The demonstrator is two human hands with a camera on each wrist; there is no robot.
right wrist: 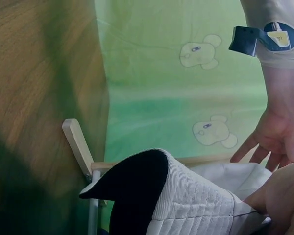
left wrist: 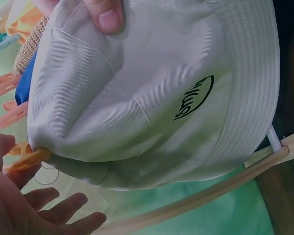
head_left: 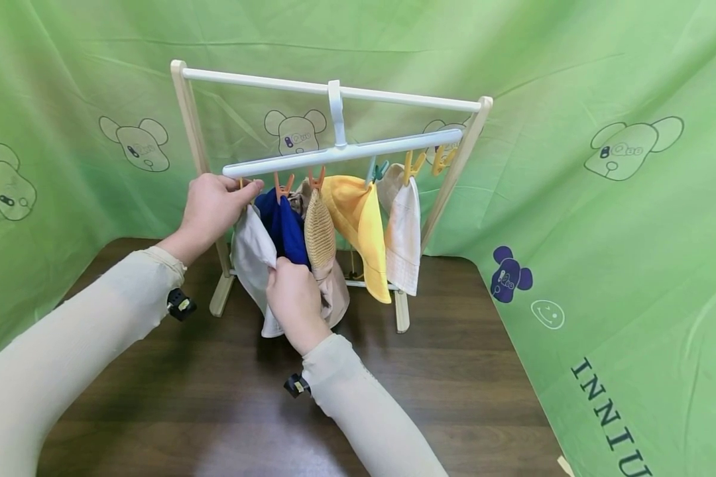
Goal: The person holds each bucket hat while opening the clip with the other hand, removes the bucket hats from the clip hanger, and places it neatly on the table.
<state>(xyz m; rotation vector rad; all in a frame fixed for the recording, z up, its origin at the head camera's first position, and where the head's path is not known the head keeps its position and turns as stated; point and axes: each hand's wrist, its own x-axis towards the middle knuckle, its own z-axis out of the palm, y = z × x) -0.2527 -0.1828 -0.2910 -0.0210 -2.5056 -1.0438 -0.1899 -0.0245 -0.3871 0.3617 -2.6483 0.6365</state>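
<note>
A white bucket hat [head_left: 253, 242] with a small black logo hangs at the left end of a light-blue clip hanger [head_left: 292, 163]. My left hand [head_left: 210, 204] pinches the yellow-orange clip [left wrist: 29, 159] at the hat's crown, its other fingers spread. Lower down, my right hand [head_left: 295, 298] pinches the white hat's fabric between thumb and fingers. The hat's dark inside [right wrist: 142, 188] shows in the right wrist view. Right beside it a blue hat [head_left: 283, 225] hangs from an orange clip [head_left: 284, 187]. The tips of my right fingers are partly hidden by the cloth.
Farther right hang a woven-and-beige hat [head_left: 320, 238], a yellow hat [head_left: 358, 228] and a pale checked hat [head_left: 404, 238]. A yellow clip [head_left: 443, 160] dangles at the right end. The hanger hooks on a wooden rack's white bar [head_left: 262, 82]. Green cloth [head_left: 573, 199] surrounds the brown wooden tabletop [head_left: 453, 384].
</note>
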